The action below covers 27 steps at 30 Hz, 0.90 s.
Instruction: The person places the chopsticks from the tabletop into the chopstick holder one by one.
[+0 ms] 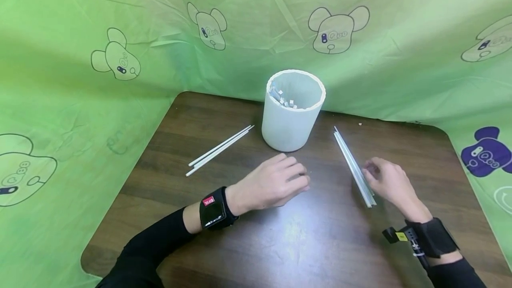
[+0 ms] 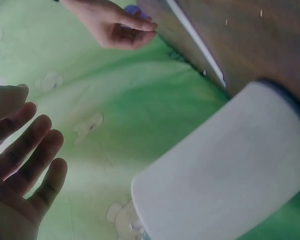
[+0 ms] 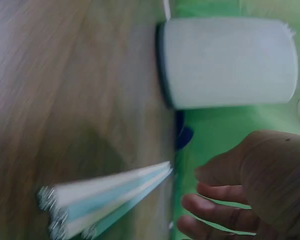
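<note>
My left hand (image 1: 272,181) hovers over the middle of the table, just in front of a white cylindrical container (image 1: 290,123). Its fingers bend loosely around nothing, as the left wrist view also shows. Toward the right, my right hand (image 1: 388,181) is beside a bundle of long thin sticks (image 1: 354,168), fingertips close to their side. These sticks look white and pale blue-green, with crinkled shiny ends, in the right wrist view (image 3: 105,200). Between the curved right fingers and thumb nothing shows. Inside the container, small white-tipped pieces (image 1: 284,101) lean against the left wall.
A few more thin white sticks (image 1: 220,150) lie slantwise on the dark wooden table (image 1: 160,203), left of the container. Green cloth (image 1: 256,26) printed with animal heads hangs behind and along the table's sides. A tiny white scrap (image 1: 360,124) lies near the back edge.
</note>
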Each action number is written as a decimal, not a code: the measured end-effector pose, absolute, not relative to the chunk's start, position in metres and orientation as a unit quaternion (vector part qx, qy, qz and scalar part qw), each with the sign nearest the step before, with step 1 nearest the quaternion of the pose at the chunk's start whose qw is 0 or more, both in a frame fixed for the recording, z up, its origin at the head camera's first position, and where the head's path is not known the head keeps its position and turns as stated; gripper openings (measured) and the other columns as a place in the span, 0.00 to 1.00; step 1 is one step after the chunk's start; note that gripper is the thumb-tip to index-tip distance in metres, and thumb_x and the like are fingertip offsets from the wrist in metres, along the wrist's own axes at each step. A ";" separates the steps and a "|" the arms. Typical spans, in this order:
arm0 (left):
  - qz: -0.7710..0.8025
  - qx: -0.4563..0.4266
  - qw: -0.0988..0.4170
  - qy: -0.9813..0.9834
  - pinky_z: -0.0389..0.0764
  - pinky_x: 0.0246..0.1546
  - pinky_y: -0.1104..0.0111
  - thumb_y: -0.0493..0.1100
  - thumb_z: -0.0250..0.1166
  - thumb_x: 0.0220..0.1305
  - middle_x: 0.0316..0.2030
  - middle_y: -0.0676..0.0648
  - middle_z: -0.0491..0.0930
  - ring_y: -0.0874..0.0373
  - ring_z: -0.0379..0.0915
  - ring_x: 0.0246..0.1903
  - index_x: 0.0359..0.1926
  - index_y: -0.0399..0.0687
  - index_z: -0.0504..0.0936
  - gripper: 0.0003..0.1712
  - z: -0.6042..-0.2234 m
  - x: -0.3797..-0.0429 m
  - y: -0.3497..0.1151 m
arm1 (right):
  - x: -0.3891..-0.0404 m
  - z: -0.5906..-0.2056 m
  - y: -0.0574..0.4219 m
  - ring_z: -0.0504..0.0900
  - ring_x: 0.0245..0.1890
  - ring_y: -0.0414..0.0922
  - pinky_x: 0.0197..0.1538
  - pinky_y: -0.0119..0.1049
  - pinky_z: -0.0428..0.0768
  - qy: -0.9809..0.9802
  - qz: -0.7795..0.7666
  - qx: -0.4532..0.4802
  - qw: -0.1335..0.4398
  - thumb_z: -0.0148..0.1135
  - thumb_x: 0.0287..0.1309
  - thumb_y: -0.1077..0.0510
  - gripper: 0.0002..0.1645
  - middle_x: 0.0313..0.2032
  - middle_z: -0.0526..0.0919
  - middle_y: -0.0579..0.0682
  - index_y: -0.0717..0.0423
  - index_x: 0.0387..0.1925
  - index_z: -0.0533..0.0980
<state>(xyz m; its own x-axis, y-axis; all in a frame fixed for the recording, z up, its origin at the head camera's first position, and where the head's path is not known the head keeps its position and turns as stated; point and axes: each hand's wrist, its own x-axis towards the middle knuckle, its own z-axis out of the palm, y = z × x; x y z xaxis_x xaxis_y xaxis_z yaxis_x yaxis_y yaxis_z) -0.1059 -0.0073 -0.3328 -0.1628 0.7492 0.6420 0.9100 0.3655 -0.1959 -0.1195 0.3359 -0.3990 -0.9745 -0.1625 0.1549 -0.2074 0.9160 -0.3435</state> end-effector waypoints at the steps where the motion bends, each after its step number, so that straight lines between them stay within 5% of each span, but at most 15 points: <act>1: -0.120 -0.552 0.333 -0.755 0.66 0.32 0.73 0.47 0.50 0.65 0.32 0.57 0.76 0.62 0.70 0.32 0.34 0.54 0.77 0.09 -0.336 -0.103 -0.007 | -0.119 -0.401 0.340 0.79 0.26 0.46 0.28 0.39 0.74 -0.979 0.179 0.090 0.038 0.60 0.50 0.59 0.11 0.28 0.82 0.55 0.60 0.36 0.76; 7: -0.121 -0.572 0.308 -0.751 0.64 0.30 0.72 0.48 0.49 0.65 0.30 0.58 0.75 0.62 0.68 0.30 0.33 0.55 0.75 0.09 -0.354 -0.087 -0.002 | -0.116 -0.406 0.356 0.76 0.25 0.43 0.24 0.33 0.72 -0.979 0.160 0.035 -0.122 0.59 0.48 0.61 0.15 0.30 0.81 0.57 0.65 0.39 0.75; 11: -0.114 -0.591 0.300 -0.740 0.64 0.30 0.74 0.46 0.44 0.67 0.29 0.58 0.74 0.63 0.67 0.30 0.33 0.55 0.75 0.13 -0.365 -0.075 0.002 | -0.116 -0.406 0.356 0.73 0.25 0.44 0.26 0.33 0.69 -0.972 0.151 -0.001 -0.179 0.58 0.48 0.60 0.16 0.28 0.78 0.54 0.65 0.39 0.75; 16: -0.118 -0.600 0.298 -0.733 0.62 0.28 0.76 0.41 0.41 0.66 0.28 0.58 0.73 0.64 0.66 0.29 0.30 0.54 0.74 0.15 -0.367 -0.066 0.004 | -0.114 -0.405 0.351 0.68 0.21 0.43 0.23 0.33 0.63 -0.967 0.136 -0.029 -0.213 0.53 0.51 0.59 0.07 0.21 0.72 0.49 0.59 0.27 0.73; 21: -0.117 -0.603 0.285 -0.736 0.61 0.28 0.76 0.40 0.39 0.65 0.27 0.59 0.72 0.65 0.65 0.28 0.30 0.55 0.73 0.15 -0.378 -0.063 0.006 | -0.113 -0.404 0.347 0.65 0.17 0.41 0.21 0.32 0.60 -0.963 0.116 -0.045 -0.239 0.49 0.51 0.59 0.12 0.16 0.66 0.46 0.55 0.15 0.69; 27: -0.102 -0.602 0.261 -0.748 0.61 0.30 0.75 0.41 0.38 0.65 0.27 0.59 0.71 0.64 0.63 0.28 0.31 0.56 0.71 0.15 -0.389 -0.060 0.005 | -0.114 -0.402 0.344 0.66 0.18 0.42 0.21 0.33 0.61 -0.960 0.091 -0.033 -0.264 0.46 0.54 0.58 0.14 0.17 0.67 0.47 0.56 0.17 0.71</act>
